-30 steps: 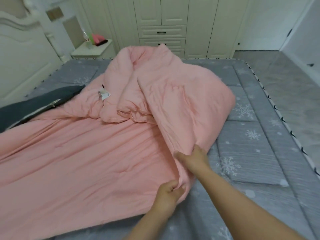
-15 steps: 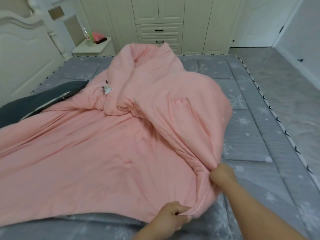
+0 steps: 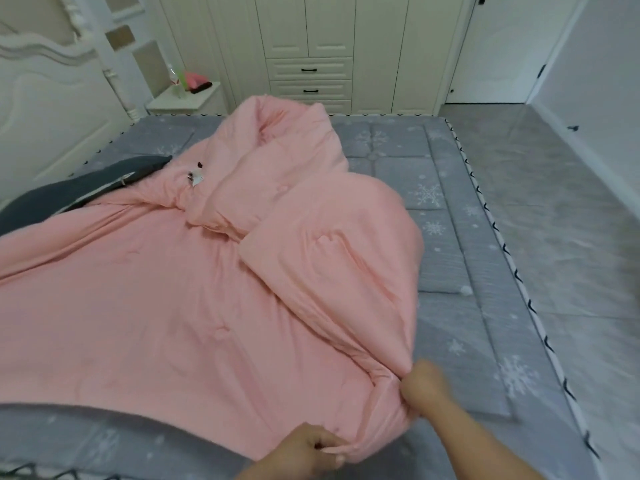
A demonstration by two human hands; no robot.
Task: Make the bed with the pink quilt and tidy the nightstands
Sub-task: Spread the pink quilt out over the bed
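Head view: pink quilt (image 3: 166, 306) on bed w/ grey snowflake sheet (image 3: 450, 323), flat over left part, right portion bunched and folded back on itself. Your left hand (image 3: 311, 448) pinches quilt's near edge, fingers closed on fabric. Your right hand (image 3: 424, 388) fisted round quilt corner, just beside left. Dark grey pillow (image 3: 69, 195) at headboard side, partly under quilt. Nightstand (image 3: 183, 100) at far corner, pink item and bottle on top; details too small to tell.
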